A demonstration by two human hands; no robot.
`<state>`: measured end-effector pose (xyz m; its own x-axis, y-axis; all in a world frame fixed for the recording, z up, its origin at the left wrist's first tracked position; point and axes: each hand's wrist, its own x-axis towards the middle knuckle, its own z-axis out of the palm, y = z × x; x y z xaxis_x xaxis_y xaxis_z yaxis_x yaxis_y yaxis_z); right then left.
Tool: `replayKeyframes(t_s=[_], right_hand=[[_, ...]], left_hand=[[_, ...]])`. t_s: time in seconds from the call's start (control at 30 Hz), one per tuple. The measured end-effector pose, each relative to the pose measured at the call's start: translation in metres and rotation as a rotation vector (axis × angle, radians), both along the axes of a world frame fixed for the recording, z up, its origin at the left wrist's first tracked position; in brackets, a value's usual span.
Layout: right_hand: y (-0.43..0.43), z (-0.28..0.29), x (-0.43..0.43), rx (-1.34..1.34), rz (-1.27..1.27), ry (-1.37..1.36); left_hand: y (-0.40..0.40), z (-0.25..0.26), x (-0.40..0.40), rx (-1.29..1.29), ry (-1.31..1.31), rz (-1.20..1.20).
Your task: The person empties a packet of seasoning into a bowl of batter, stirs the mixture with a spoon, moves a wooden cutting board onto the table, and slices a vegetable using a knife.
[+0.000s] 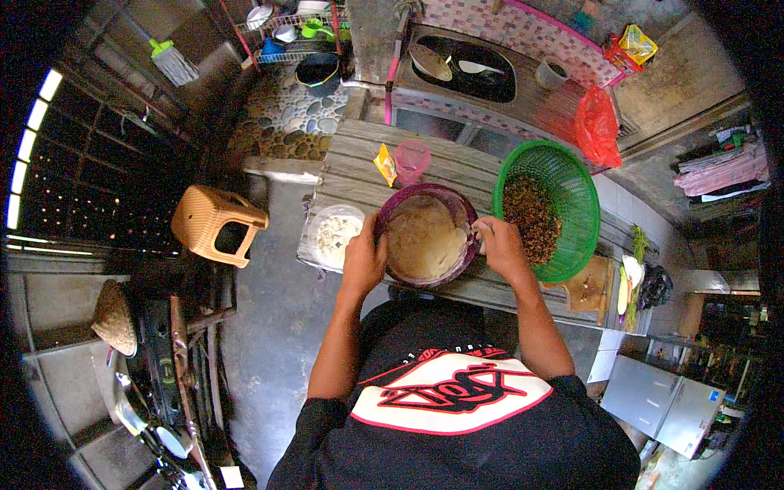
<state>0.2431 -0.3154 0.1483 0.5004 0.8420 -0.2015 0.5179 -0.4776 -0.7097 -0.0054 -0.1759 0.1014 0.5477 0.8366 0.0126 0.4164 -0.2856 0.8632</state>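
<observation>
A purple bowl (422, 283) holding a pale beige batter (422, 236) stands before me at the front of a wooden-slat table (352, 147). My left hand (366, 254) grips the bowl's left rim. On the right, my right hand (501, 245) is closed around a thin utensil handle at the bowl's rim; its far end is hidden, perhaps in the batter. A clear bowl (337, 237) with white, flour-like contents sits just left of my left hand. Beside my right hand is a green plastic basket (579, 202) with a brown, crumbly heap (530, 217) in it.
Behind the bowl are a pink plastic cup (413, 160) and a yellow packet (385, 165). To the right lie a wooden cutting board (589, 285), vegetables (625, 288) and a black plastic bag (655, 288). A tan plastic stool (219, 225) stands left; a sink (463, 86) is beyond the table.
</observation>
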Motion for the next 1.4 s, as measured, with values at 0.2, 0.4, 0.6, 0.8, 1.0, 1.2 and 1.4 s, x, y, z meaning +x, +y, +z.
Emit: replayKeyframes(t_s=[0.2,0.4,0.6,0.8,1.0,1.2,1.4], right_hand=[[-0.017,-0.023,-0.011,0.060,-0.150,0.102],[-0.034,-0.039,-0.026,0.036,-0.317,0.391],[-0.050,-0.069,-0.040,0.137,-0.503,0.709],[-0.047,-0.080,-0.047,0.175,-0.521,0.884],[-0.039,-0.092,-0.054,0.205,-0.477,0.919],[-0.038,-0.090,-0.052,0.236,-0.471,0.909],[-0.040,-0.086,-0.042,0.253,-0.459,0.917]], left_hand=[[0.003,0.003,-0.001,-0.009,0.007,0.024],[0.003,0.005,0.001,-0.008,-0.032,0.017],[0.004,0.002,0.000,-0.009,-0.058,0.040],[0.002,0.005,-0.002,-0.043,-0.073,0.051],[0.001,0.009,-0.003,-0.057,-0.043,0.071],[0.000,0.014,-0.004,-0.063,-0.038,0.082],[0.001,0.010,-0.005,-0.077,-0.029,0.088]])
